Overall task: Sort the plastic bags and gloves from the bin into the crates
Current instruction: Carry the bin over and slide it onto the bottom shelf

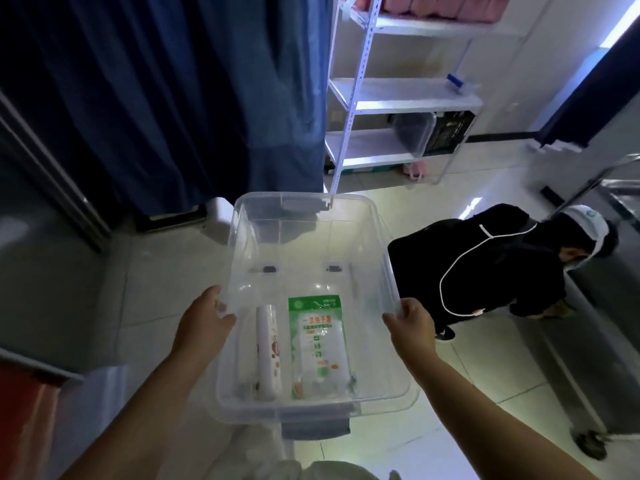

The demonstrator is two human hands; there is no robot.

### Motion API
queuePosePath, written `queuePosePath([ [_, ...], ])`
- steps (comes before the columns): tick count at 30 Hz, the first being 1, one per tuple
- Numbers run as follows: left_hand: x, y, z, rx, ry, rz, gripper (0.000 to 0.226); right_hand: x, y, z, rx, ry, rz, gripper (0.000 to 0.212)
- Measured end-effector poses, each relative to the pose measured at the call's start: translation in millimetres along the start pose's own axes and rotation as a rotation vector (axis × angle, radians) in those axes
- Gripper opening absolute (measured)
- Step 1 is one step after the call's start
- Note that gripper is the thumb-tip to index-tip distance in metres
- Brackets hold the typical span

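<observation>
I hold a clear plastic bin point(304, 216) in the air over the tiled floor. My left hand point(204, 323) grips its left rim and my right hand point(412, 323) grips its right rim. Inside, at the near end, a white roll of plastic bags point(267, 355) lies lengthwise. Beside it on the right lies a green-and-white pack of disposable gloves point(318, 344), flat on the bin's bottom.
A person in black with a white cap point(485, 268) crouches on the floor to the right. A white metal shelf rack point(398, 102) stands behind, holding a clear tub and a black crate point(448, 133). A dark blue curtain point(156, 98) hangs at left. A steel table point(606, 271) is at right.
</observation>
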State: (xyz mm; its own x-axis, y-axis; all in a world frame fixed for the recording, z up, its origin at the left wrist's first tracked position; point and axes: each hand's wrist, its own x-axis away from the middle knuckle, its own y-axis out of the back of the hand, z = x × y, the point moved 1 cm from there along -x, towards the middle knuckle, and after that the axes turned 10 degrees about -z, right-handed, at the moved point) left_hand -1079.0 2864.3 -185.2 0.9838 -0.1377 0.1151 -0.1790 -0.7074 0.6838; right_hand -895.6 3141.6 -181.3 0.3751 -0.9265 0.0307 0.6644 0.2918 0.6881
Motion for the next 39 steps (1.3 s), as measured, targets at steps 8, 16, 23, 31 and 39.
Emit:
queuePosePath([
  [8, -192, -26, -91, 0.015, -0.089, 0.121, 0.056, -127, -71, 79, -0.035, -0.077, -0.101, 0.018],
  [16, -315, -100, -167, 0.027, -0.137, 0.214, 0.044, -245, -105, 96, -0.044, -0.2, -0.179, 0.022],
  [23, -408, -177, -253, -0.038, -0.171, 0.269, 0.036, -380, -135, 99, -0.084, -0.25, -0.175, 0.015],
  [31, -495, -252, -363, -0.025, -0.198, 0.344, 0.032, -532, -134, 116, -0.106, -0.276, -0.147, 0.015],
  [39, -587, -333, -437, -0.02, -0.212, 0.404, 0.032, -647, -143, 130, -0.099, -0.368, -0.196, 0.017],
])
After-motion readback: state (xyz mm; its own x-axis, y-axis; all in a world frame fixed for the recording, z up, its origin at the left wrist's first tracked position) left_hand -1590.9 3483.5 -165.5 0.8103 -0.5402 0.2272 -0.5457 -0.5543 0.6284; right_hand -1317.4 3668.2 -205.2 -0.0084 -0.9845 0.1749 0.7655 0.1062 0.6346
